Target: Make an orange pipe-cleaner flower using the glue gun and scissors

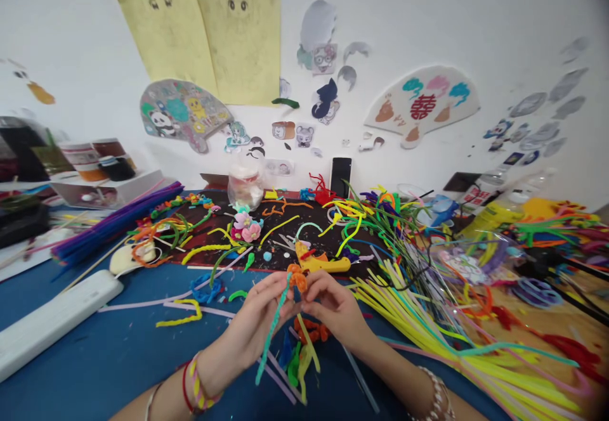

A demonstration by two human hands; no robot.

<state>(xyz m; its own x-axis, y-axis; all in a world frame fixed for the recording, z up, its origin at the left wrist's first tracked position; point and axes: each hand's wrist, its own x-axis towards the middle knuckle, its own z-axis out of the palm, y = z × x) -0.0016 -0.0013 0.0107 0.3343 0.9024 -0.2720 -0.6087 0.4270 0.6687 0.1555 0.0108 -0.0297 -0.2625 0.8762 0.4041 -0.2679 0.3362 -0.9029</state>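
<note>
So, what are the two hands doing?

Both are curled in close, nearly meeting above the blue tabletop [99, 345]. The left hand [252, 335] pinches a twisted green pipe cleaner [272, 338] between thumb and fingers. The right hand [335, 310] has its fingertips pressed onto an orange pipe-cleaner coil [297, 278], which sits at that stem's upper end, between the two hands.

Which way does the green piece point?

Its long axis is tilted. It runs from the coil down and to the left, toward the person's body, and its free end hangs below the left palm.

And what's around the hands?

Just beyond the right hand lies a yellow glue gun [323, 264], and a blue pipe-cleaner tangle [205, 289] sits just beyond the left hand. Orange pipe-cleaner scraps [309, 331] lie right below the hands. A large bundle of yellow-green pipe cleaners [404, 307] fans out to the right of the right hand, and a white power strip [52, 326] lies well left of the left hand.
</note>
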